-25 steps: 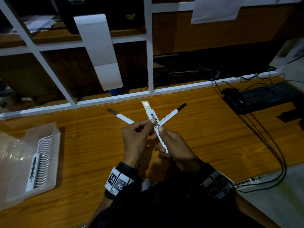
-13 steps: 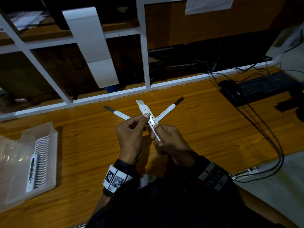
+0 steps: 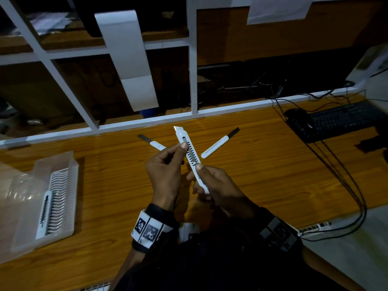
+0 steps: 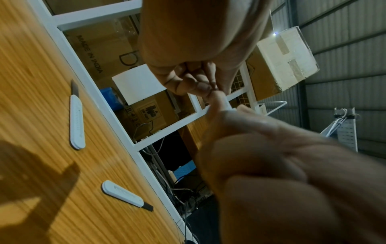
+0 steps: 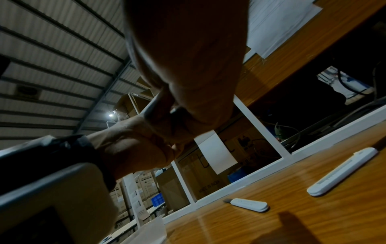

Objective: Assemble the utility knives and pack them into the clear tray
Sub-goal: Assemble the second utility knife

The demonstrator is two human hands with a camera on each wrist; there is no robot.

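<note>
Two hands meet above the counter (image 3: pixel 262 185), and between them we hold one white utility knife (image 3: pixel 190 156) up off the wood, its short blade tip pointing away from us toward the white shelf frame (image 3: pixel 193 80). Our left hand (image 3: pixel 165 173) has its fingers curled, the thumb tip pressing the side of the knife near the top of its slotted slider track. Our right hand (image 3: pixel 218 187) is wrapped around the lower half of the handle, thumb laid on the track. Just beyond the hands, two more white knife parts lie flat on the counter with dark blades sticking out: one on the left (image 3: pixel 152 142), partly hidden behind our left fingers, and one on the right (image 3: pixel 219 142), angled outward so the pair forms a V. Well to the left sits the clear tray (image 3: pixel 63 232) with its ribbed white insert, one packed knife (image 3: pixel 43 215) lying along the insert's left side. Far right, a black keyboard (image 3: pixel 344 118) rests on the counter, with dark cables (image 3: pixel 346 185) trailing toward us.
</note>
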